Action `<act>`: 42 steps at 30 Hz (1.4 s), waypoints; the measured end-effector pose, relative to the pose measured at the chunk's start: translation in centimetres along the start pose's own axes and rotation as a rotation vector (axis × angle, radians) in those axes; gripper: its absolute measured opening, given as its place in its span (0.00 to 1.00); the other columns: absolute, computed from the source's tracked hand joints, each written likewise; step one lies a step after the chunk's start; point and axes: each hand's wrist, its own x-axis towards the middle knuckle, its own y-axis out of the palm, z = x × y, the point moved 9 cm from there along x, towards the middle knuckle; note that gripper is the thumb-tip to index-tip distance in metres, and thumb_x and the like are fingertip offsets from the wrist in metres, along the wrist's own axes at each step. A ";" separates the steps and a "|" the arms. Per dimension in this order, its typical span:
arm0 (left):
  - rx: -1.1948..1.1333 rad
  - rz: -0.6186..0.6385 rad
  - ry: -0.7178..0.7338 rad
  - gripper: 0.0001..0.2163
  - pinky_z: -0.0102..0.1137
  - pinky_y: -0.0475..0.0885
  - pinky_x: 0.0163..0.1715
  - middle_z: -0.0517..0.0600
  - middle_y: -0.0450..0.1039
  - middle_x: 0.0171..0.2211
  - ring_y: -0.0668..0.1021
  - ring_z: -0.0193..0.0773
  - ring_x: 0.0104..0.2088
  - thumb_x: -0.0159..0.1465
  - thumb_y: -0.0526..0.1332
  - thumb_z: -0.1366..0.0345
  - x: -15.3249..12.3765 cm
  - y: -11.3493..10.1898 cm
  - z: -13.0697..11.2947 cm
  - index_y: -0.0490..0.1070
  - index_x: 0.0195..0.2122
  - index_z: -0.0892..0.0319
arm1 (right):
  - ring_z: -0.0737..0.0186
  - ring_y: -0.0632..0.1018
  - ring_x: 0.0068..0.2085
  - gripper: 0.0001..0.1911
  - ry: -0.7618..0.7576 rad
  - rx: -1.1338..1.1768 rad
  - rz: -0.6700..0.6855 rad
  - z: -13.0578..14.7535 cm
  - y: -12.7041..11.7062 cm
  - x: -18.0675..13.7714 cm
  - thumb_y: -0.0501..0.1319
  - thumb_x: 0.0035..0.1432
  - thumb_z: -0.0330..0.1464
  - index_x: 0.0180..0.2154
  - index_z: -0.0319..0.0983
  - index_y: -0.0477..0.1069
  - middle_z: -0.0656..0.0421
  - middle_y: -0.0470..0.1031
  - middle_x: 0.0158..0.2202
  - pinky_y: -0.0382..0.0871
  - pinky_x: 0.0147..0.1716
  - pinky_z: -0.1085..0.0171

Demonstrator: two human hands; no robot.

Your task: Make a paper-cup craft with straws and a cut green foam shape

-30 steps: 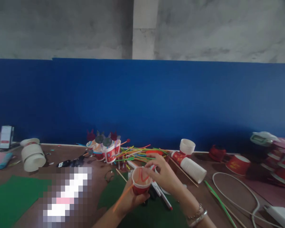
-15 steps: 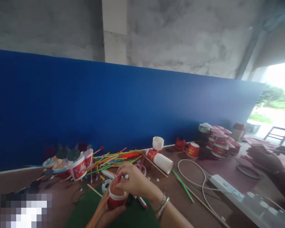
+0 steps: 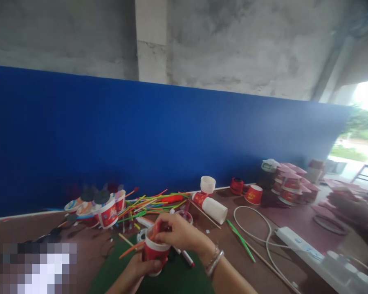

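Red-and-white paper cup (image 3: 156, 254) sits upright, slightly tilted, in the left hand (image 3: 138, 267), over the green sheet (image 3: 107, 267) on the worktop (image 3: 88, 241). The left grip is closed around the cup's lower side, with the thumb across its near face. The right hand (image 3: 182, 232) reaches over the cup's right rim, its grip nearly closed: the fingers are bent toward the thumb, with the tips down at the cup's mouth. Something red-orange shows between finger and thumb, but the rim and knuckles hide the tips, so I cannot tell whether it is pinched. An orange strip (image 3: 131, 250) juts out from the cup's left side, just above the left hand. A bracelet (image 3: 214, 263) circles the right wrist.

Just beyond the cup, on its left, is a tape roll (image 3: 141, 235); near its right side lies a white marker (image 3: 187, 258) with a red end. A pile of coloured sticks (image 3: 147, 206) spreads behind the cup. Farther left of the cup stand decorated cups (image 3: 108, 215). Beyond the cup to the right, a nested stack of cups (image 3: 215, 211) lies on its side, and well to the cup's right is a white power strip (image 3: 297, 243).
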 end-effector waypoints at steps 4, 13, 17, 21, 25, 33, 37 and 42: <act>-0.002 0.028 0.056 0.24 0.34 0.68 0.36 0.54 0.77 0.32 0.76 0.44 0.35 0.39 0.73 0.55 -0.1 1.1 -1.0 0.77 0.37 0.61 | 0.68 0.74 0.28 0.12 0.047 -0.043 0.022 -0.7 -0.3 0.0 0.60 0.44 0.23 0.34 0.37 0.73 0.63 0.75 0.26 0.62 0.25 0.73; -0.064 0.105 0.084 0.29 0.32 0.68 0.37 0.53 0.77 0.37 0.76 0.44 0.39 0.41 0.74 0.60 0.2 1.6 -0.9 0.74 0.45 0.60 | 0.68 0.72 0.27 0.18 0.001 -0.298 -0.048 1.4 -1.2 -0.7 0.57 0.43 0.21 0.37 0.39 0.75 0.63 0.76 0.27 0.61 0.24 0.73; -0.101 0.105 0.075 0.28 0.32 0.67 0.40 0.54 0.77 0.38 0.76 0.44 0.41 0.41 0.74 0.60 0.2 1.5 -0.9 0.75 0.45 0.60 | 0.68 0.71 0.28 0.10 -0.046 -0.339 -0.067 1.9 -1.3 -0.6 0.56 0.44 0.21 0.27 0.38 0.74 0.63 0.74 0.27 0.61 0.26 0.72; -0.066 0.092 0.059 0.28 0.35 0.66 0.43 0.55 0.76 0.41 0.75 0.46 0.43 0.39 0.74 0.60 0.2 1.3 -0.9 0.75 0.43 0.60 | 0.69 0.68 0.26 0.04 -0.022 -0.384 -0.024 1.2 -0.7 -0.3 0.60 0.47 0.27 0.25 0.37 0.74 0.64 0.71 0.24 0.58 0.25 0.72; 0.049 0.060 0.003 0.26 0.37 0.66 0.44 0.54 0.77 0.38 0.74 0.49 0.43 0.38 0.75 0.59 0.3 1.4 -0.1 0.76 0.39 0.62 | 0.68 0.68 0.29 0.03 -0.044 -0.532 -0.044 0.9 -0.1 0.0 0.59 0.48 0.27 0.24 0.36 0.70 0.62 0.70 0.25 0.57 0.27 0.71; 0.013 -0.079 0.075 0.22 0.38 0.69 0.41 0.55 0.78 0.35 0.76 0.50 0.39 0.42 0.73 0.61 0.3 0.7 0.4 0.77 0.39 0.62 | 0.68 0.68 0.29 0.03 -0.045 -0.597 0.027 0.8 0.5 -0.2 0.56 0.45 0.25 0.23 0.37 0.66 0.63 0.68 0.25 0.57 0.26 0.72; -0.069 -0.091 0.077 0.22 0.38 0.69 0.41 0.55 0.78 0.35 0.76 0.48 0.37 0.40 0.74 0.60 0.1 0.5 0.5 0.78 0.37 0.62 | 0.70 0.67 0.26 0.03 -0.004 -0.578 0.027 1.0 -0.2 -0.4 0.56 0.43 0.25 0.23 0.37 0.66 0.64 0.67 0.24 0.55 0.23 0.72; -0.057 -0.110 0.082 0.23 0.39 0.68 0.42 0.55 0.78 0.35 0.76 0.48 0.38 0.42 0.74 0.59 0.2 0.2 0.1 0.77 0.39 0.62 | 0.70 0.69 0.26 0.04 -0.025 -0.464 0.023 1.1 -0.7 -0.4 0.57 0.46 0.25 0.26 0.37 0.70 0.64 0.70 0.24 0.58 0.25 0.73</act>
